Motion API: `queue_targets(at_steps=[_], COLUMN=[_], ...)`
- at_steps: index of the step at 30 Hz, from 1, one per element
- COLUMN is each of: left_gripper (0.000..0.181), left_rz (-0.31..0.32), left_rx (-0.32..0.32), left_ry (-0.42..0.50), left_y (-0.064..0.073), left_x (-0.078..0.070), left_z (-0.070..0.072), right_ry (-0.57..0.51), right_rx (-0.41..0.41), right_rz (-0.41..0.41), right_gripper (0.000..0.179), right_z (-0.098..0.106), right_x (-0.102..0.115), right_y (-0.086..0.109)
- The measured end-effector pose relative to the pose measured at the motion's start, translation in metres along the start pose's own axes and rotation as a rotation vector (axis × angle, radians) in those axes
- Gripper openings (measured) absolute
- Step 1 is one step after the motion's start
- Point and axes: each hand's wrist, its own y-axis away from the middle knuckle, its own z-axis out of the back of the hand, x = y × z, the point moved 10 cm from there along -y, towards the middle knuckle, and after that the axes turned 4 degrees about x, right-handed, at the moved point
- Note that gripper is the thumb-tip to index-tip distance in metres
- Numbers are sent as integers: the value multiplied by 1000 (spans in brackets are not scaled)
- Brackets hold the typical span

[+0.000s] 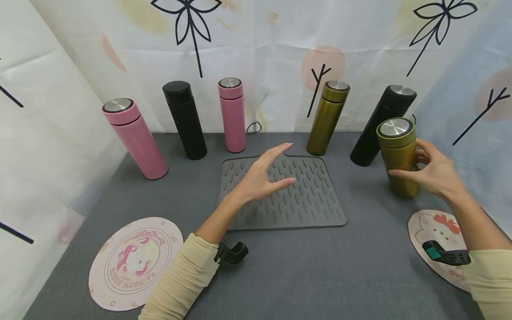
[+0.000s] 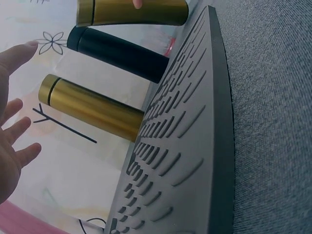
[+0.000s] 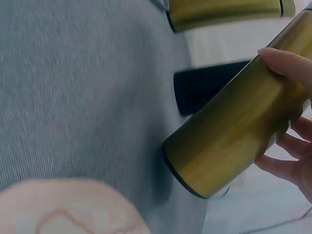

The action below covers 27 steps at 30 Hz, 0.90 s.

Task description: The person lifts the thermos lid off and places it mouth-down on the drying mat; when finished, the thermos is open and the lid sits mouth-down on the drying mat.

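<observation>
My right hand (image 1: 438, 171) grips a short, wide gold thermos bottle (image 1: 400, 158) with a steel-topped lid, at the right of the table. In the right wrist view the thumb and fingers lie on opposite sides of this bottle, which leans; whether its base touches the table I cannot tell. Above the grey ridged mat (image 1: 296, 209) hovers my left hand (image 1: 258, 178), thumb and fingers spread apart and holding nothing. A slim gold thermos (image 1: 328, 118) stands behind the mat's right corner. Close behind the gripped bottle is a black thermos (image 1: 376, 129) with a steel top.
Left of the mat stand a wide pink thermos (image 1: 138, 142), an all-black thermos (image 1: 186, 122) and a slim pink thermos (image 1: 233, 118). A round pink placemat (image 1: 100, 284) lies front left, another round placemat (image 1: 426, 226) under the right forearm. Patterned cloth (image 1: 264, 40) hangs behind.
</observation>
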Motion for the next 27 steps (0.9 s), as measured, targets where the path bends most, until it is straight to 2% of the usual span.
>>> queue_targets(at_steps=[5, 12, 18, 23, 27], left_gripper=[76, 75, 75, 76, 79], left_rz=[-25, -67, -68, -71, -92], left_rx=[-10, -4, 2, 8, 30], left_ry=[18, 90, 94, 61, 52], left_y=[-1, -3, -2, -2, -2], left_x=[-4, -13, -16, -18, -22], left_z=[0, -3, -7, -9, -14], right_ry=[51, 153, 241, 286, 331], right_rx=[48, 68, 89, 134, 188], right_rz=[104, 328, 466, 526, 532], right_gripper=[97, 89, 84, 82, 81], right_z=[-12, -33, -54, -72, -86], right_x=[31, 78, 108, 128, 140], right_y=[1, 12, 19, 26, 29])
